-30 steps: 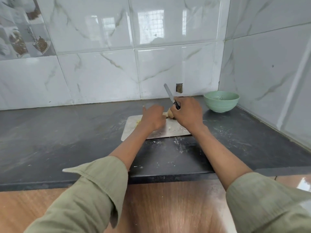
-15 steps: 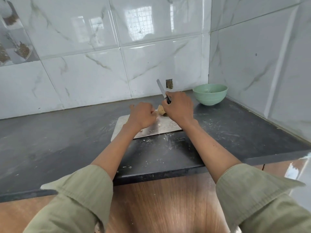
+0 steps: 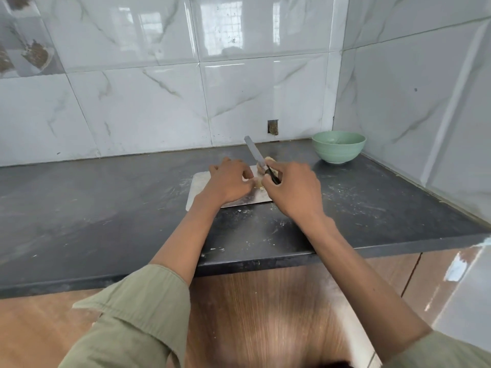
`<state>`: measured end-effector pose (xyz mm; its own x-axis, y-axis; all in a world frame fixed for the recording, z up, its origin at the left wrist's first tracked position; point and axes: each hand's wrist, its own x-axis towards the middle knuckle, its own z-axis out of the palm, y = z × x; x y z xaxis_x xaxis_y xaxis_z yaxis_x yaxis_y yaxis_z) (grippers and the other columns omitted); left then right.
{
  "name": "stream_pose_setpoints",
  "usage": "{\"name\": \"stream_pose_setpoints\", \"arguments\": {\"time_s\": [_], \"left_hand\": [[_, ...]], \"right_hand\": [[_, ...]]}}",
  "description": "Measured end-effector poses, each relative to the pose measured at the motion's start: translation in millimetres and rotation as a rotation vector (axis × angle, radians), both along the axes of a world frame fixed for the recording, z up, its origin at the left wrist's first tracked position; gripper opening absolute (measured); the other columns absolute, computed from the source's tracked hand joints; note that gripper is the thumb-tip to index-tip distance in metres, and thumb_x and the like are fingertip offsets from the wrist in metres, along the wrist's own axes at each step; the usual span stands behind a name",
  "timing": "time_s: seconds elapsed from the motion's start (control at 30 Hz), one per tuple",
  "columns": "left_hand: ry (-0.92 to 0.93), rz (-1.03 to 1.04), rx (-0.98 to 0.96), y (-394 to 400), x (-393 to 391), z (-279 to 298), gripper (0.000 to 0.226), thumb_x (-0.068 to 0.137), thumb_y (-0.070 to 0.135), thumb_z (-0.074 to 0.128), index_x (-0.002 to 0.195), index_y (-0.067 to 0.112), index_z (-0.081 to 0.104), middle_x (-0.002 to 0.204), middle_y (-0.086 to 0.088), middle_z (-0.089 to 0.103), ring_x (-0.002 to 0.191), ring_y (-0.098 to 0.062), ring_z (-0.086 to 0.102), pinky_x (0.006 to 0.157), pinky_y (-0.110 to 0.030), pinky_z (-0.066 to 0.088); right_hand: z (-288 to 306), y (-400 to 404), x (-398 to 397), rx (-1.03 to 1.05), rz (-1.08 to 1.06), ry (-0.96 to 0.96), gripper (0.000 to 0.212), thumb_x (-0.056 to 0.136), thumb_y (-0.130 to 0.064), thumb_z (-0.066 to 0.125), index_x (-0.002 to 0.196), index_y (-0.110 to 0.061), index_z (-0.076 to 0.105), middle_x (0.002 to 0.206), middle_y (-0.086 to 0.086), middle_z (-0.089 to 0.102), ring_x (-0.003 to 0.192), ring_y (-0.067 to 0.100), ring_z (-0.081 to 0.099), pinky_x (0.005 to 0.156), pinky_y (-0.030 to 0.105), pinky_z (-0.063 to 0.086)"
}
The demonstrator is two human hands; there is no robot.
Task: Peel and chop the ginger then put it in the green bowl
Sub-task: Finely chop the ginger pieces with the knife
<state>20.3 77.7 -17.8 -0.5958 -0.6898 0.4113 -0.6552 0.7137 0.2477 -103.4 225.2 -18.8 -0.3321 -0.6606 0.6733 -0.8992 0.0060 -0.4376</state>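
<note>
A pale cutting board [image 3: 198, 191] lies on the dark countertop. Over it my left hand [image 3: 228, 183] pinches a tan piece of ginger [image 3: 259, 181], mostly hidden between my two hands. My right hand [image 3: 295, 191] is closed on the black handle of a knife [image 3: 256, 154], whose grey blade points up and away toward the wall. More ginger [image 3: 269, 162] shows just behind the blade. The green bowl [image 3: 338, 147] stands at the back right corner, apart from both hands.
The dark countertop [image 3: 93, 203] is dusted with pale scraps around the board. Tiled walls close the back and the right side. A small hole in the wall [image 3: 272, 126] sits behind the board. The counter's front edge [image 3: 239, 261] runs above wooden cabinet fronts.
My hands stay together over the board with the ginger and knife. The knife blade has tilted slightly. The camera view has shifted a little.
</note>
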Motion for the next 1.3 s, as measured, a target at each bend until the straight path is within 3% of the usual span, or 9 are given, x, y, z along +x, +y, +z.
{"name": "stream_pose_setpoints", "arguments": {"time_s": [0.13, 0.3, 0.43, 0.6, 0.7, 0.8, 0.97, 1.13, 1.3], "left_hand": [[0.034, -0.024, -0.011, 6.1, -0.8, 1.3, 0.012, 0.095, 0.033, 0.063, 0.103, 0.033, 0.071, 0.107, 0.011, 0.066, 0.115, -0.016, 0.047, 0.076, -0.030, 0.018], [0.005, 0.009, -0.035, 12.5, -5.1, 0.1, 0.013, 0.096, 0.051, 0.063, 0.095, 0.042, 0.072, 0.096, 0.012, 0.061, 0.110, -0.016, 0.050, 0.081, -0.039, 0.024], [0.032, 0.016, -0.031, 10.9, -3.9, -1.8, 0.011, 0.096, 0.041, 0.064, 0.093, 0.040, 0.075, 0.094, 0.014, 0.060, 0.109, -0.016, 0.051, 0.081, -0.038, 0.022], [0.166, -0.105, 0.047, 16.4, -0.8, 5.5, 0.011, 0.094, 0.035, 0.069, 0.096, 0.035, 0.080, 0.093, 0.017, 0.065, 0.099, -0.005, 0.056, 0.078, -0.020, 0.023], [0.137, -0.172, 0.074, 18.4, 0.3, 7.2, 0.011, 0.083, 0.048, 0.080, 0.087, 0.037, 0.080, 0.095, 0.017, 0.069, 0.099, -0.003, 0.056, 0.082, -0.035, 0.028], [0.066, -0.153, 0.067, 19.0, 1.9, 8.5, 0.008, 0.083, 0.039, 0.081, 0.083, 0.031, 0.081, 0.095, 0.016, 0.067, 0.099, -0.005, 0.051, 0.083, -0.034, 0.025], [-0.040, 0.024, 0.031, 9.9, 15.3, 14.7, 0.013, 0.073, 0.036, 0.081, 0.069, 0.027, 0.073, 0.100, 0.017, 0.061, 0.116, -0.012, 0.046, 0.109, -0.051, 0.025], [-0.064, 0.138, -0.013, 7.2, 20.4, 15.2, 0.015, 0.073, 0.035, 0.075, 0.068, 0.024, 0.066, 0.086, 0.011, 0.064, 0.108, -0.019, 0.048, 0.097, -0.047, 0.031], [-0.035, 0.090, -0.009, 8.6, 10.3, 9.1, 0.031, 0.082, 0.064, 0.070, 0.080, 0.033, 0.068, 0.087, 0.020, 0.063, 0.112, -0.014, 0.046, 0.103, -0.052, 0.030]], "right_hand": [[-2.5, 8.8, -3.7, 0.041, -0.012, -0.055, 0.040, 0.089, -0.034, 0.057, 0.126, -0.040, 0.071, 0.075, -0.010, 0.047, 0.070, 0.019, 0.046, 0.058, 0.033, 0.033], [-4.5, 11.1, -2.0, 0.050, -0.034, -0.101, 0.040, 0.088, -0.034, 0.059, 0.125, -0.039, 0.072, 0.075, -0.005, 0.057, 0.073, 0.027, 0.056, 0.062, 0.036, 0.042], [-6.5, 9.5, -0.5, 0.081, -0.053, -0.118, 0.042, 0.086, -0.036, 0.059, 0.127, -0.038, 0.071, 0.077, -0.004, 0.060, 0.080, 0.030, 0.062, 0.065, 0.036, 0.046], [-6.5, 12.2, 0.1, 0.115, -0.071, -0.141, 0.032, 0.086, -0.036, 0.061, 0.113, -0.031, 0.077, 0.075, -0.001, 0.065, 0.077, 0.031, 0.061, 0.065, 0.036, 0.046], [-5.5, 13.3, 1.6, 0.119, -0.079, -0.140, 0.031, 0.087, -0.038, 0.063, 0.114, -0.031, 0.077, 0.081, 0.001, 0.068, 0.083, 0.033, 0.064, 0.066, 0.036, 0.044], [-5.0, 13.0, 3.1, 0.131, -0.090, -0.137, 0.036, 0.087, -0.036, 0.062, 0.121, -0.032, 0.075, 0.092, 0.002, 0.072, 0.091, 0.034, 0.066, 0.068, 0.036, 0.042], [-4.7, 12.1, 3.9, 0.139, -0.099, -0.139, 0.041, 0.087, -0.037, 0.061, 0.127, -0.034, 0.072, 0.094, 0.002, 0.073, 0.091, 0.033, 0.066, 0.067, 0.035, 0.042], [-3.9, 12.8, 5.6, 0.153, -0.096, -0.124, 0.042, 0.088, -0.037, 0.061, 0.128, -0.035, 0.071, 0.093, 0.000, 0.073, 0.090, 0.029, 0.065, 0.067, 0.033, 0.040], [-3.0, 14.4, 7.9, 0.165, -0.055, -0.109, 0.041, 0.086, -0.035, 0.060, 0.125, -0.038, 0.073, 0.087, -0.003, 0.071, 0.084, 0.026, 0.061, 0.066, 0.033, 0.039]]}}
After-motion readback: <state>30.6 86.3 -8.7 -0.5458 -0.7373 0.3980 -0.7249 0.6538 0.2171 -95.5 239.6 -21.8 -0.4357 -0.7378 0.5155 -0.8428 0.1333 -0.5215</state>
